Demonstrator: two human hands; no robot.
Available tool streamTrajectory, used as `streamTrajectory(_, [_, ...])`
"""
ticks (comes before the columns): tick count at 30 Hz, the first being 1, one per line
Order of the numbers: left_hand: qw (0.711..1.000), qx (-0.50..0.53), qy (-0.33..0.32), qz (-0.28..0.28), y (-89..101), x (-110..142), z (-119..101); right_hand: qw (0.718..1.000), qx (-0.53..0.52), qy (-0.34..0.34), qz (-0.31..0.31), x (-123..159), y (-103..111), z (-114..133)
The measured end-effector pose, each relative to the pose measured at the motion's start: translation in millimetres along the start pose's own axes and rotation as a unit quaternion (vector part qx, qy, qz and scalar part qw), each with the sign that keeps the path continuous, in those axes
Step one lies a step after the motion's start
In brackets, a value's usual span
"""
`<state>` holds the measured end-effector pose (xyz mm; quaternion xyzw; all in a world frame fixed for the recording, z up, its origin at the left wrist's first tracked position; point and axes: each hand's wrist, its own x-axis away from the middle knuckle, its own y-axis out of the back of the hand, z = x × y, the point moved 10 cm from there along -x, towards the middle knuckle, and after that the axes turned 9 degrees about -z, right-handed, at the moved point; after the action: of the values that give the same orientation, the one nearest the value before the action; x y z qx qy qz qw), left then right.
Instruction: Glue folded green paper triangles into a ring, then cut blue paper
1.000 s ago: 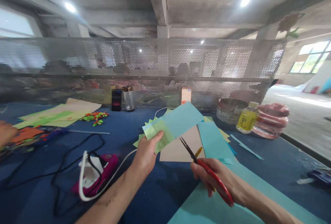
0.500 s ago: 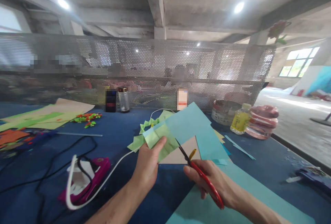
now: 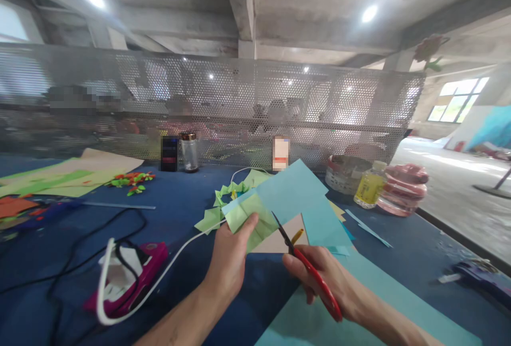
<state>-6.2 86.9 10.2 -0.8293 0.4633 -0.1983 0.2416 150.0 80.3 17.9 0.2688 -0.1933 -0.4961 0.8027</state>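
Note:
My left hand (image 3: pixel 231 245) pinches a creased light green paper piece (image 3: pixel 249 215) together with a light blue paper sheet (image 3: pixel 293 189). In my right hand (image 3: pixel 323 271) is a pair of red-handled scissors (image 3: pixel 319 279), its dark blades pointing up and left at the lower edge of the held papers. Whether the blades are apart is hard to make out. Beneath lies a pale beige sheet (image 3: pixel 273 239), and a large light blue sheet (image 3: pixel 371 298) spreads under my right forearm. Cut green paper pieces (image 3: pixel 209 218) lie just beyond my left hand.
At left sit a magenta power strip (image 3: pixel 154 255) with cables, green and beige sheets (image 3: pixel 107 165) and small red-green paper pieces (image 3: pixel 133 180). Along the back stand a glass bottle (image 3: pixel 189 154), two phones, a yellow bottle (image 3: pixel 369 186) and a pink jug (image 3: pixel 403 189). A perforated screen (image 3: pixel 223 96) stands behind.
Both hands keep nearly the same place and grip. The held papers and scissors have barely shifted; the whole view has moved slightly.

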Motion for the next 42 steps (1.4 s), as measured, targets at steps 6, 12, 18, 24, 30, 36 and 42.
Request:
streamTrajectory(6, [1.000, -0.005, 0.002, -0.003, 1.7, 0, 2, 1.000, -0.005, -0.003, 0.001, 1, 0, 2])
streamTrajectory(12, [1.000, -0.006, -0.008, -0.003, 2.1, -2, 0, 1.000, 0.004, -0.007, 0.001, 0, -1, 0])
streamTrajectory(18, [1.000, -0.002, -0.003, -0.006, 1.6, 1, -1, 1.000, 0.005, 0.002, 0.007, -1, -2, -1])
streamTrajectory(24, [1.000, -0.004, -0.004, -0.008, 1.8, 0, -1, 1.000, 0.016, 0.006, 0.004, 1, -1, 3])
streamTrajectory(30, [1.000, 0.008, 0.002, 0.006, -0.9, 0, 0, 0.999, 0.038, 0.017, -0.010, -1, 0, 1])
streamTrajectory(36, [1.000, 0.001, 0.006, 0.003, -1.3, 1, -1, 0.999, 0.036, 0.016, -0.022, -4, 0, -2])
streamTrajectory(42, [1.000, -0.008, 0.017, 0.003, -0.5, 3, -1, 0.998, 0.041, 0.017, -0.043, -7, 1, -8])
